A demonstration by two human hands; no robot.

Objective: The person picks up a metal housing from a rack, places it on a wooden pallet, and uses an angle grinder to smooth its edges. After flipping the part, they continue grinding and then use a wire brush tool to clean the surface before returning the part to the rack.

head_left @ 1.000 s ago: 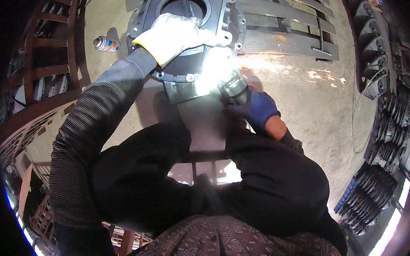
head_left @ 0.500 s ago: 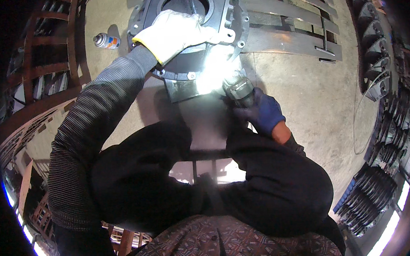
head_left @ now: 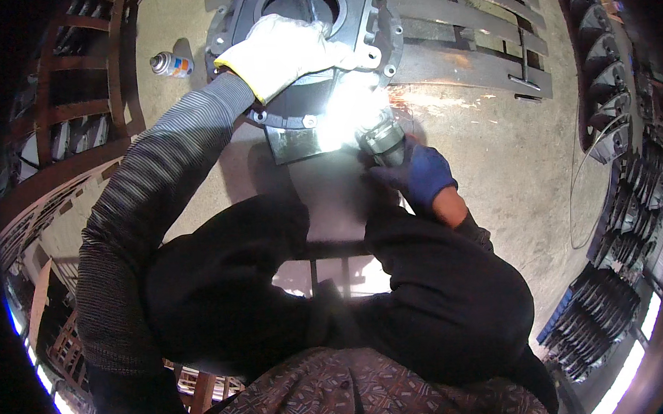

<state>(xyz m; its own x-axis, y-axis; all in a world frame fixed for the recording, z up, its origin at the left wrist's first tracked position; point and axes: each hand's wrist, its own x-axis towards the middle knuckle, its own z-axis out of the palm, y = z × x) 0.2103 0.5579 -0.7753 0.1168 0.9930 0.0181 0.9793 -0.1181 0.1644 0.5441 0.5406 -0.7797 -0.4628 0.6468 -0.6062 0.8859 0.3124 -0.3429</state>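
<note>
Left hand [head_left: 284, 52], white-gloved, lies flat and open on a dark cast-metal housing [head_left: 307, 67] on the concrete floor [head_left: 507, 162], while the blue-gloved right hand [head_left: 417, 175] grips an angle grinder [head_left: 382, 140] sparking at the housing's near edge, a spray can [head_left: 171, 64] nearby.

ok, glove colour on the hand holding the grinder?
Blue glove on the right hand, gripping the dark handheld grinder; seen in the head view.

White glove [head_left: 284, 52]; blue glove [head_left: 419, 175]; seemingly black casting [head_left: 371, 16]

one metal casting [head_left: 301, 31], one grinder [head_left: 382, 140], one spray can [head_left: 170, 64], two gloved hands.
</note>
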